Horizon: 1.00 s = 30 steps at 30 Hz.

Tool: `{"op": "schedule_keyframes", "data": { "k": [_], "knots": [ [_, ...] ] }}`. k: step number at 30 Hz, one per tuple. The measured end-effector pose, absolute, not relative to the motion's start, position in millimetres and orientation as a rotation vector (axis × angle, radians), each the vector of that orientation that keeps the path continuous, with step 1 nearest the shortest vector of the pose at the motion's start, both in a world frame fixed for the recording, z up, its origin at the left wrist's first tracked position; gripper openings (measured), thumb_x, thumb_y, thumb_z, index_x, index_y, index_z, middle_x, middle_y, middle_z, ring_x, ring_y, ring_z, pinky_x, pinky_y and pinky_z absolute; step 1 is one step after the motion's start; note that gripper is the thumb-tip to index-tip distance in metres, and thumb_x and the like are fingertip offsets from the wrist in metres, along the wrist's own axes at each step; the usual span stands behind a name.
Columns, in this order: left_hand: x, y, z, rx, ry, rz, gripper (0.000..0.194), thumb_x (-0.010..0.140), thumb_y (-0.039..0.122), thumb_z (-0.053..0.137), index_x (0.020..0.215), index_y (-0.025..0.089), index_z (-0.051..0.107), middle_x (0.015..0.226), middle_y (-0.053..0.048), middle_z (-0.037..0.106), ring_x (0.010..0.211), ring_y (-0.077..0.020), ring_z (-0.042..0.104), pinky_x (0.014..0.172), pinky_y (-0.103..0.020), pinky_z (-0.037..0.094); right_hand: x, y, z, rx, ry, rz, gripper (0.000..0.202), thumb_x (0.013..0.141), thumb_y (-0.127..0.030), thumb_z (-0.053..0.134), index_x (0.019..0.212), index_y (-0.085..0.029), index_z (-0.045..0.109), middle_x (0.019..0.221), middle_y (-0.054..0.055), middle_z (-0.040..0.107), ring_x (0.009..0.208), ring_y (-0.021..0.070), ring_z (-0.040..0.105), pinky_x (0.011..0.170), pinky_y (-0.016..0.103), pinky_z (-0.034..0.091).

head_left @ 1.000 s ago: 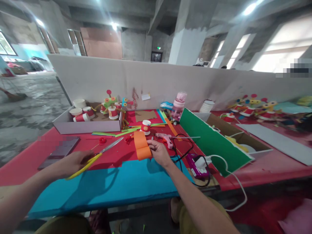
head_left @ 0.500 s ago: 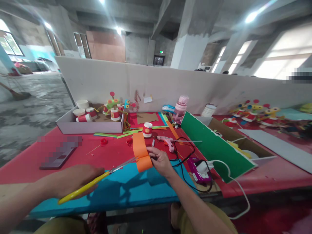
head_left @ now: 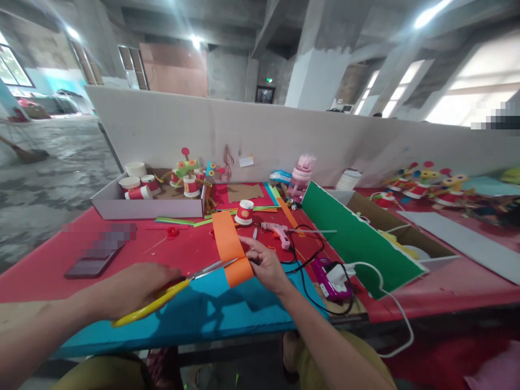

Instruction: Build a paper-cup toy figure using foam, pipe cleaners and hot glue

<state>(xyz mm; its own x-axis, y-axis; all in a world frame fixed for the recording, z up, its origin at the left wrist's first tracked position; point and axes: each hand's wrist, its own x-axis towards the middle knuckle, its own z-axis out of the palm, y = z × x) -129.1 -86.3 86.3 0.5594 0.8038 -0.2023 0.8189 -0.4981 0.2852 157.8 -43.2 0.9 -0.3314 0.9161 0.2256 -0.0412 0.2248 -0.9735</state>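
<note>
My left hand (head_left: 140, 290) grips a pair of yellow-handled scissors (head_left: 152, 304), whose blades point right and meet the lower part of an orange paper strip (head_left: 226, 236). A cut line runs across the strip where the blades are. My right hand (head_left: 264, 264) pinches the strip at its right edge, holding it above the blue sheet (head_left: 187, 319). The strip's upper part bends up and away to the left. Just behind it stands a red and white paper cup (head_left: 244, 213). A pink glue gun (head_left: 277, 233) lies beyond my right hand.
At the back left, a white box (head_left: 148, 208) holds paper cups and a cup figure. A phone-like grey object (head_left: 99, 254) lies left. On the right are a purple power strip (head_left: 331, 281) with cables and a green-sided box (head_left: 357, 241). A white partition (head_left: 182, 124) rises behind.
The scissors have moved right, further across the orange strip, and their blades have come closer together. The strip's upper part leans more to the left. My right hand keeps its hold.
</note>
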Motion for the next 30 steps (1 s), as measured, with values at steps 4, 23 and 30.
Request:
{"op": "schedule_keyframes", "data": {
  "k": [4, 23, 30],
  "knots": [
    [-124.1, -85.4, 94.2, 2.367, 1.261, -0.151, 0.034, 0.092, 0.045, 0.041, 0.102, 0.026, 0.067, 0.099, -0.009, 0.071, 0.09, -0.0254, 0.065, 0.074, -0.031, 0.044, 158.0, -45.2, 2.5, -0.838, -1.563, 1.314, 0.066, 0.078, -0.032, 0.065, 0.14, -0.021, 0.048, 0.068, -0.003, 0.061, 0.059, 0.0113, 0.05, 0.06, 0.021, 0.04],
    [-120.3, -88.6, 91.2, 2.28, 1.155, -0.117, 0.03, 0.093, 0.044, 0.042, 0.087, 0.021, 0.061, 0.087, -0.004, 0.07, 0.072, -0.0174, 0.062, 0.06, -0.024, 0.036, 159.5, -43.7, 0.9, -0.763, -1.616, 1.28, 0.065, 0.08, -0.027, 0.063, 0.142, -0.022, 0.045, 0.067, -0.002, 0.064, 0.059, 0.0118, 0.049, 0.057, 0.022, 0.039],
    [-124.1, -86.3, 85.9, 2.249, 1.141, -0.148, 0.033, 0.092, 0.047, 0.042, 0.088, 0.02, 0.061, 0.089, -0.005, 0.07, 0.074, -0.0182, 0.062, 0.062, -0.024, 0.037, 157.2, -45.5, 4.5, -0.781, -1.638, 1.283, 0.068, 0.078, -0.027, 0.064, 0.143, -0.021, 0.044, 0.068, -0.002, 0.064, 0.06, 0.0129, 0.053, 0.059, 0.023, 0.042]
  ]
}}
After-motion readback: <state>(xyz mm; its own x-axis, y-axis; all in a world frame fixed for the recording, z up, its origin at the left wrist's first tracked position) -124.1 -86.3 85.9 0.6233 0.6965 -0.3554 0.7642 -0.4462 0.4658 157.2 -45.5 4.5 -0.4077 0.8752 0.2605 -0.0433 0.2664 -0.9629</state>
